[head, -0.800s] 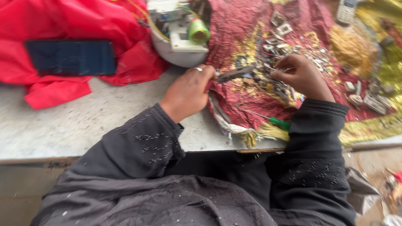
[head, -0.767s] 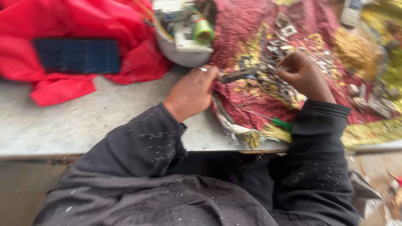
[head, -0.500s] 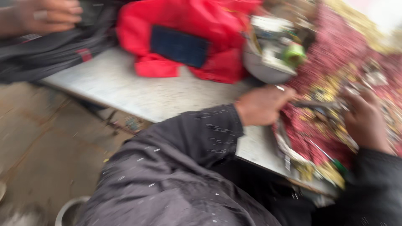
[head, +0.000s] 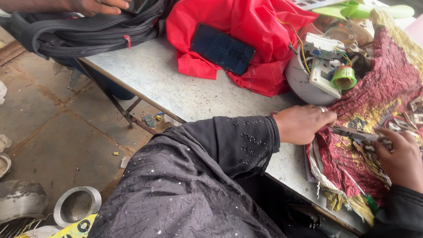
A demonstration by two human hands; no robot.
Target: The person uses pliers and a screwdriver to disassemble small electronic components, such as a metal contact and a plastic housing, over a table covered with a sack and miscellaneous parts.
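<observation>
Right now our left hand (head: 304,124) is closed around the handle of a slim pair of pliers (head: 354,133), knuckles up, a ring on one finger, resting at the near edge of the table (head: 167,83). The tool's tip runs to our right hand (head: 402,159), whose fingers are curled shut on a small metal part (head: 384,142) that we cannot make out clearly. Both hands work over a red and gold cloth (head: 383,88) spread along the table's right end, where other small pieces lie scattered. To do this grip well, we judge that the left wrist should stay planted on the table edge so the tip does not wander, and the right fingers should pinch the part low and firmly, leaving the spot being worked free. Just beyond the left hand sits an open round device (head: 324,66) with wires and a green cap. Farther along the table a dark phone (head: 222,48) lies on a red bag (head: 246,26). At the far left corner another person's hand (head: 94,6) rests on a black backpack (head: 88,31).
</observation>
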